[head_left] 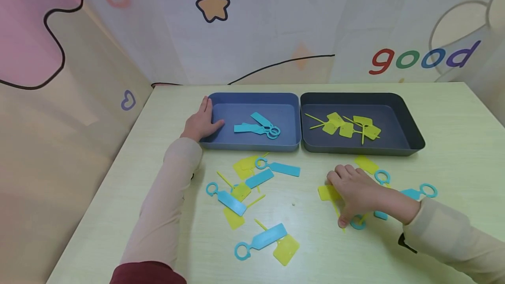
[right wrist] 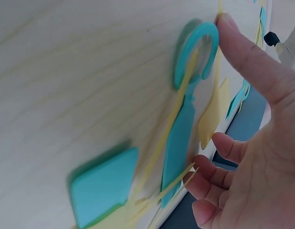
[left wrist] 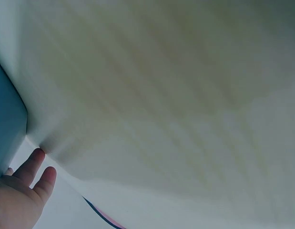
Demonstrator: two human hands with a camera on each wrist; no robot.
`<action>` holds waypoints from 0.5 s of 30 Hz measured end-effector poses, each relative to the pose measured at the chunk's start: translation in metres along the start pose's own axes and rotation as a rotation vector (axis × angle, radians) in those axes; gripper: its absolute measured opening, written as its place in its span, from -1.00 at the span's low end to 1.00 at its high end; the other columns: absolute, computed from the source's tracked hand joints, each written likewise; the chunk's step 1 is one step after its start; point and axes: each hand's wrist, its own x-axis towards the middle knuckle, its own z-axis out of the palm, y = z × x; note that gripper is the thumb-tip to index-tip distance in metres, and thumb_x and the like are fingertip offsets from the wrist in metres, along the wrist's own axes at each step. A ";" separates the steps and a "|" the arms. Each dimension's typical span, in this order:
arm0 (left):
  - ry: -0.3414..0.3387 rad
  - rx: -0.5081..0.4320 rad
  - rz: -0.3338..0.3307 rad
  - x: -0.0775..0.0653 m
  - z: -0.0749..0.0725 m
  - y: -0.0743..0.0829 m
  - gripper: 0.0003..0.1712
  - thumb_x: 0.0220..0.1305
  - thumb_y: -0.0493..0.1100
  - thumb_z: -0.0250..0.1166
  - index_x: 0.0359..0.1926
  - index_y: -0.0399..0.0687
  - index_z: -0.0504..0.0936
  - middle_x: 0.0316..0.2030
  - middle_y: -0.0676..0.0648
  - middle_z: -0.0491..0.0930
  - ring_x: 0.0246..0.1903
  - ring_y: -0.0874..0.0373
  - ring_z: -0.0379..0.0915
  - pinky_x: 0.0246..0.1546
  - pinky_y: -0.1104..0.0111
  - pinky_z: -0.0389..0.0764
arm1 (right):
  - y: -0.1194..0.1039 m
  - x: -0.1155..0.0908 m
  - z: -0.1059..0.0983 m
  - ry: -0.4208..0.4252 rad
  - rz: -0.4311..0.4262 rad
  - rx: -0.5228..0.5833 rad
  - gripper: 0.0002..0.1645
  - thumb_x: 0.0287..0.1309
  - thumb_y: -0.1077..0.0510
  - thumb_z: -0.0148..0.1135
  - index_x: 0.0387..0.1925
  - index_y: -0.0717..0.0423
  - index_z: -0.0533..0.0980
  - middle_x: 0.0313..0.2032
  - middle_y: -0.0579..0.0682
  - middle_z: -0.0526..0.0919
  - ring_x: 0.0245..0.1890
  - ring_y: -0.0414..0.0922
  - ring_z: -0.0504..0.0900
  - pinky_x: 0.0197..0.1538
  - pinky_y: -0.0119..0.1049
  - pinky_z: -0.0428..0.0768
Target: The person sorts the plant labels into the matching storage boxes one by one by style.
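My left hand (head_left: 199,122) rests over the left rim of the blue tray (head_left: 252,147). Its thumb lies on the inner side and the straight fingers along the outside. Flat turquoise ring-ended plastic tags (head_left: 260,119) lie in that tray. My right hand (head_left: 357,194) is low over the table at the right, thumb and fingers spread. Between them lies a yellow plastic tag (head_left: 326,193) with a thin stem; the thumb tip is at the stem (right wrist: 218,67), the fingertips near its flat end. Beside it are a turquoise ring tag (right wrist: 180,129) and more yellow stems, partly hidden by the hand.
A dark grey tray (head_left: 410,137), right beside the blue one, holds several yellow tags (head_left: 347,129). Mixed turquoise tags (head_left: 230,203) and yellow tags (head_left: 286,250) lie loose on the table (head_left: 165,104) in front. A printed cloth (head_left: 260,25) hangs behind.
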 end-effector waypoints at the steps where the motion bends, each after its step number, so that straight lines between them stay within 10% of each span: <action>1: 0.000 -0.002 0.000 0.000 0.000 0.000 0.00 0.19 0.26 -0.08 0.35 -0.21 -0.36 0.37 -0.14 -0.46 0.13 -0.15 0.25 -0.06 0.13 0.42 | 0.000 0.000 0.000 0.000 -0.004 -0.003 0.05 -0.80 -0.37 0.47 -0.19 0.08 0.28 -0.31 -0.06 0.28 -0.28 -0.08 0.24 -0.26 -0.20 0.25; 15: 0.011 -0.006 0.004 0.002 0.001 -0.002 0.00 0.18 0.26 -0.07 0.35 -0.20 -0.36 0.37 -0.14 -0.45 0.08 -0.16 0.30 -0.10 0.13 0.44 | -0.003 0.001 -0.002 -0.012 -0.008 0.001 -0.04 -0.75 -0.27 0.51 -0.22 0.09 0.29 -0.31 -0.09 0.32 -0.27 -0.10 0.26 -0.27 -0.23 0.24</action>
